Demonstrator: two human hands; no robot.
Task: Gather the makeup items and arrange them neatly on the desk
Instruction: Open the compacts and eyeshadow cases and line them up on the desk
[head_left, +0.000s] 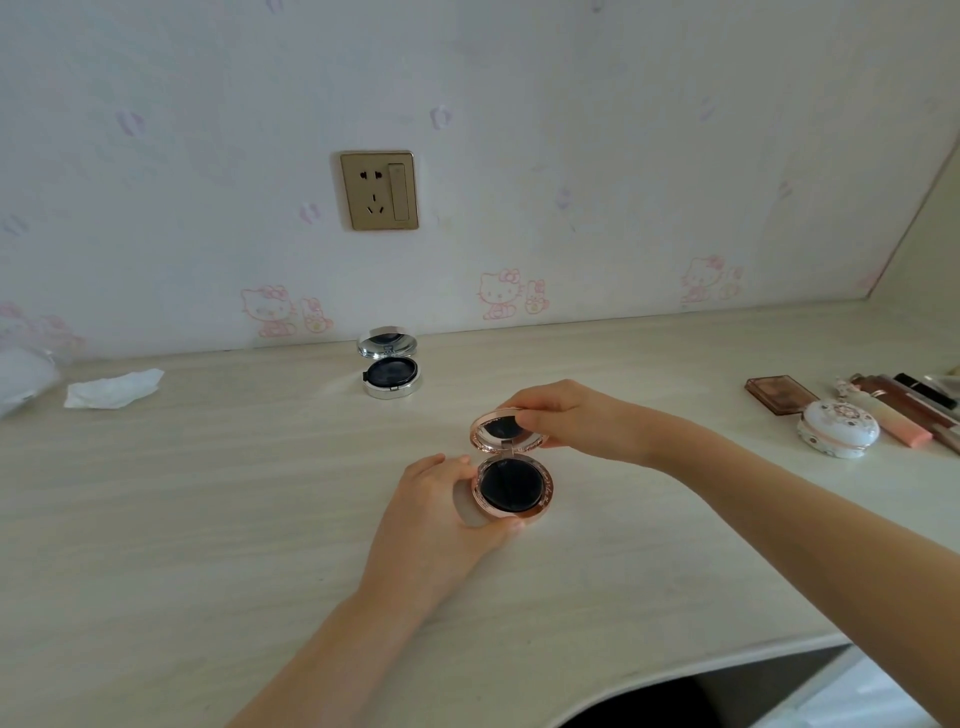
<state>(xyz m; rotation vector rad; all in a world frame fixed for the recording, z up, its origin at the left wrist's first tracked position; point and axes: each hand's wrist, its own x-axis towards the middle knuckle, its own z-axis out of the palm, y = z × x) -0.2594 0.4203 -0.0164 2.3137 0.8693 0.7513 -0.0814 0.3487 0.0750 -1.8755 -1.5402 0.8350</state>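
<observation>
At the desk's (208, 519) centre, an open compact's (511, 486) base is gripped by the left hand (441, 514). Its lid, at twelve o'clock, is pinched by the right hand (571, 421).

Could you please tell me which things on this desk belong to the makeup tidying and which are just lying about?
Job: rose-gold compact, silver compact, floral compact, brown palette, lip tubes.
Lying about: crumpled tissue, wall socket.

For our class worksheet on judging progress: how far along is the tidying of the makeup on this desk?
Done: a cluster on the right, with the floral compact, palette and tubes. In hand: left hand grips the open rose-gold compact; right hand pinches its lid. Left: the open silver compact by the wall, apart.
</observation>
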